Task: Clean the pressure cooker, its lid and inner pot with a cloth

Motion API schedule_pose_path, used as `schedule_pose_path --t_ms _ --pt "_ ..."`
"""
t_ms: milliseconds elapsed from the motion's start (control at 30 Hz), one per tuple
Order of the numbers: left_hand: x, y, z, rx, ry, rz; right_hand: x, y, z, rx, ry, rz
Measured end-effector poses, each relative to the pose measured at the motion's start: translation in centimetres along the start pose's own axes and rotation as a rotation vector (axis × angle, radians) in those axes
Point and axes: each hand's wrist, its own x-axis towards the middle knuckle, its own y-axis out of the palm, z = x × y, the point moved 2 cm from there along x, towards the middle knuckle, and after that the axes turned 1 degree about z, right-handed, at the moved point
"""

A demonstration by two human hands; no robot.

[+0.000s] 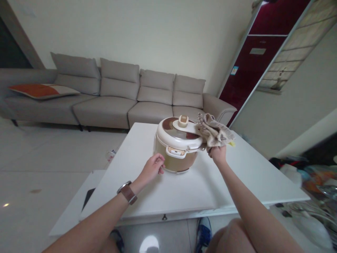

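A white and gold electric pressure cooker (pixel 181 163) with a brown-topped lid stands on the white table (pixel 200 191), its lid closed. My right hand (pixel 218 154) grips a crumpled patterned cloth (pixel 214 133) at the cooker's right side, and the cloth touches the lid's edge. A bit of yellow shows at the cloth's right end. By the cooker's lower left side is my left hand (pixel 156 164), its fingers loosely curled with nothing visible in them. Whether its fingertips touch the cooker, I cannot tell.
Behind the table stands a long grey sofa (pixel 105 107) with an orange and white cushion (pixel 43 90). A dark red refrigerator (pixel 252 63) is at the back right. Assorted items and cables (pixel 310 211) lie right of the table. A drawer knob (pixel 164 217) is on its front.
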Motion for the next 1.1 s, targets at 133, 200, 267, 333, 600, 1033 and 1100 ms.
schedule_pose_path --t_ms 133,200,267,333,600,1033,1100 --pt "0.2 0.0 0.5 0.015 0.002 0.003 -0.1 0.1 -1.5 -0.007 0.17 -0.267" --pt "0.2 0.1 0.5 0.019 0.003 0.004 -0.5 0.2 -1.7 -0.011 0.2 -0.303" --pt "0.2 0.3 0.4 0.019 0.009 0.01 -1.0 0.3 -1.3 -0.046 0.145 -0.274" --pt "0.1 0.4 0.4 0.023 0.017 0.017 -1.8 0.2 -0.5 -0.105 0.016 -0.178" --pt "0.2 1.1 0.7 0.045 0.03 0.052 -5.3 0.9 2.2 -0.414 -0.628 0.368" --pt "-0.2 1.2 0.4 0.117 0.083 0.071 -3.9 -1.0 1.1 -0.213 -0.417 0.285" --pt "-0.4 1.1 0.3 0.128 0.097 0.08 -4.2 -0.7 1.8 -0.221 -0.441 0.29"
